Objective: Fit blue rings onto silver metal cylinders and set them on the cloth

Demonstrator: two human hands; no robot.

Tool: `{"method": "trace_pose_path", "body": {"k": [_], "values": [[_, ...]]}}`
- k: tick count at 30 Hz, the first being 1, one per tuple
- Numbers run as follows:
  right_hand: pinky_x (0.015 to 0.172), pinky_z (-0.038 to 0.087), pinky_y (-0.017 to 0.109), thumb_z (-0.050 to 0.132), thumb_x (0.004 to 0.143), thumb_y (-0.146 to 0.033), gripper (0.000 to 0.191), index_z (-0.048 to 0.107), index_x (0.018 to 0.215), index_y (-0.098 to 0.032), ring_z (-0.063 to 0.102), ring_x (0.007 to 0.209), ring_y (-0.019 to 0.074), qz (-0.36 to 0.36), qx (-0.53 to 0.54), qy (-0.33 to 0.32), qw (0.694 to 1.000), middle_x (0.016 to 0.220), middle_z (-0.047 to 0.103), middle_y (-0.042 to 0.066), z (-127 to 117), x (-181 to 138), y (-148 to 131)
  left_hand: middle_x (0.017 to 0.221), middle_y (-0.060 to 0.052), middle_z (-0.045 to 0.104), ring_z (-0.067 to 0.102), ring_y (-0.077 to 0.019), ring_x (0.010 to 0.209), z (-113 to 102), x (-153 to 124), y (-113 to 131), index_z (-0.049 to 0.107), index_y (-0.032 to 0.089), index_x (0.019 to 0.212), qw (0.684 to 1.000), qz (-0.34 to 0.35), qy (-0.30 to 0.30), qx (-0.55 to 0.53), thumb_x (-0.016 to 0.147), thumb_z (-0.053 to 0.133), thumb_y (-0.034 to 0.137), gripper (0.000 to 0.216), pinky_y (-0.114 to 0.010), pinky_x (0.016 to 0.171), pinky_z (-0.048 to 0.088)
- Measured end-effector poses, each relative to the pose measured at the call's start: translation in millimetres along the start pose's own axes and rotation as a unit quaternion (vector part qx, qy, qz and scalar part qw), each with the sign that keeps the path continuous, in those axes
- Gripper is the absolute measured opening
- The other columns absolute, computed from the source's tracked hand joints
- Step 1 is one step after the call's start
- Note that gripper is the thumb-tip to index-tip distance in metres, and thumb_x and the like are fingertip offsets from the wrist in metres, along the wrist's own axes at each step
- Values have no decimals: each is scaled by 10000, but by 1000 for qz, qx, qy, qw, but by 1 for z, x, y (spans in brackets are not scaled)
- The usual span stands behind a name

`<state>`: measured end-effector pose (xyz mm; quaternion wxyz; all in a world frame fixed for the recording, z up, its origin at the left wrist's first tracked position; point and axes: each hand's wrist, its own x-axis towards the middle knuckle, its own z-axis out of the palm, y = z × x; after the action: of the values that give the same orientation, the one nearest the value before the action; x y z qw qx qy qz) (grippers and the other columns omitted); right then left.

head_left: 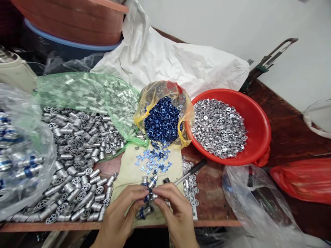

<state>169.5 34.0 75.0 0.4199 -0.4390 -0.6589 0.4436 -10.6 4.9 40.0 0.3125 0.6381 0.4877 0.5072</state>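
My left hand (119, 210) and my right hand (179, 213) meet at the table's front edge, thumbs and fingertips closed on a small silver metal part with a blue ring (149, 197). The fingers partly hide it. Just beyond the fingertips stand assembled silver-and-blue metal parts (153, 181), and another one (144, 212) lies below the left fingertips. A cream cloth (126, 172) is spread beneath. Blue three-armed pieces (155, 160) are scattered over its far part. Beside my right hand, a screwdriver-like tool with a black handle (195, 168) lies slanted.
Silver cylinders (77, 137) heap at left, partly under a green bag (85, 91). A clear bag (38, 137) holds silver-and-blue parts. Behind the cloth, a yellow bag (141, 117) holds blue rings. A red basin (260, 127) contains silver discs; silver rings (191, 193) lie right of the cloth.
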Motion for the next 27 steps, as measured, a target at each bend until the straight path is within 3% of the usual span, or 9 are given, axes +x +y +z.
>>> {"method": "trace_pose_path", "body": {"k": [10,14,16,18,19,21,24,26,27], "values": [[841,544,250,648,923,-63,352,736,1142,-324,697,954,159,-35,-13,-14,999,1013,721,25,1,-4,4,1067,-39,751,724,-162,1040,-3,-1,1,637,262,1179,999,34,-24,10,931,530,8,371,-220,894,585],[802,527,253,718,905,-193,218,735,1098,-294,661,895,154,49,81,-28,995,967,682,26,0,-5,5,1068,-62,767,712,-178,1059,-5,-1,1,654,237,1171,997,65,-28,15,931,521,-5,366,-257,902,591],[697,507,225,814,825,-325,299,704,1097,-267,614,789,130,157,215,-75,961,929,644,11,0,-6,5,1039,-64,787,701,-193,1078,-7,1,1,673,230,1140,995,95,-26,10,949,536,29,310,-292,907,596],[606,466,202,883,724,-413,436,680,1069,-238,559,691,104,249,343,-146,894,890,617,-3,1,-7,5,1005,-66,809,696,-198,1085,-8,4,1,690,219,1102,989,144,-29,6,972,558,86,228,-309,906,598],[606,456,201,908,682,-424,466,678,1035,-225,551,681,99,275,381,-172,866,876,613,-5,2,-8,5,987,-69,818,701,-196,1078,-9,6,0,696,211,1085,985,171,-30,3,983,563,116,192,-307,904,598],[657,451,207,947,613,-408,488,666,961,-209,559,702,99,297,410,-177,844,856,617,-8,5,-9,6,961,-75,834,722,-186,1049,-10,10,-2,699,193,1076,975,218,-31,0,1002,553,156,168,-303,920,589],[669,420,201,980,541,-408,538,625,892,-207,551,713,98,293,392,-154,858,820,610,-17,8,-12,10,1015,-77,842,738,-192,1061,-8,8,-2,697,196,1153,968,246,-44,-10,1003,555,165,209,-332,1006,550],[572,373,189,982,524,-444,560,609,874,-214,504,643,87,260,347,-139,891,776,580,-30,7,-14,13,1134,-62,818,715,-217,1134,-4,2,1,710,259,1180,983,178,-22,-30,980,601,193,237,-348,1037,528],[536,352,189,977,529,-456,556,616,879,-218,487,622,88,228,307,-122,916,765,568,-34,5,-16,15,1174,-47,805,710,-224,1147,-1,-1,5,712,299,1184,993,102,3,-51,970,620,222,245,-335,1021,534]]}}
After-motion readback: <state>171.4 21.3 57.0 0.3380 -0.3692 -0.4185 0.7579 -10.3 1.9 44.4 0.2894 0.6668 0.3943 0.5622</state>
